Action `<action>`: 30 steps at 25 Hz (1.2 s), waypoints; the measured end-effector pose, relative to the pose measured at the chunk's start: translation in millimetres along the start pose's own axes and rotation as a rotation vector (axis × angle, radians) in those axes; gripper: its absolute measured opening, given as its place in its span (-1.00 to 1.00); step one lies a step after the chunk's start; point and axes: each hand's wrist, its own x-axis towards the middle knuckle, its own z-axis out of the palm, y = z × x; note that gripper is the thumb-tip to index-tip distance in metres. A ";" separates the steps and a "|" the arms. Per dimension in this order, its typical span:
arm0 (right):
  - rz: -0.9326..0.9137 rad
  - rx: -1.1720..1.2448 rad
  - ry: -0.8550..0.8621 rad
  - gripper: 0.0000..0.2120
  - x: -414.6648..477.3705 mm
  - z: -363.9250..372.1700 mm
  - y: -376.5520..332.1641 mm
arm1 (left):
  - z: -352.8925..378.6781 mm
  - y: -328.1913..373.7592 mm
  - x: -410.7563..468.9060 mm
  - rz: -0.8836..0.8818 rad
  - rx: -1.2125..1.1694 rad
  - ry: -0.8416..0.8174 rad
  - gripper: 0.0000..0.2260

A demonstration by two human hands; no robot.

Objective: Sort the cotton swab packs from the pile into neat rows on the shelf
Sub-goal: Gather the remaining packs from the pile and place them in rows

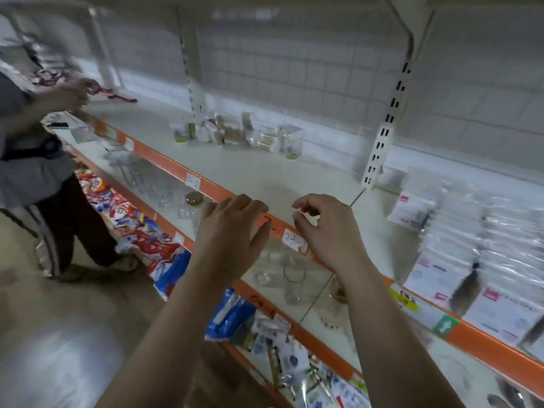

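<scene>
Head view: both hands hover over the shelf's orange front edge (182, 169). The left hand (232, 228) has relaxed, nearly straight fingers and holds nothing. The right hand (323, 228) is loosely curled, with nothing visible in it. The pile of cotton swab packs (235, 134) lies well back on the white shelf (259, 172), its print blurred. To the right are rows of clear packs (471, 231) with pink-tagged white cards. The handwritten white price tag (294, 240), yellow tag (404, 298) and green tag (444, 325) cannot be read. Another person (35, 160) stands at left.
</scene>
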 end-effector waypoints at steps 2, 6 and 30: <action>-0.006 0.016 -0.017 -0.85 23.5 24.0 -6.5 | 5.4 -29.5 4.4 -0.038 -0.008 -0.011 -0.77; -0.005 0.049 -0.005 -0.85 84.8 72.4 -17.6 | 20.5 -91.9 28.9 -0.098 0.001 -0.024 -0.76; 0.151 -0.031 -0.041 -0.81 344.9 250.2 -23.7 | 120.6 -366.8 237.8 -0.051 -0.137 -0.074 -0.70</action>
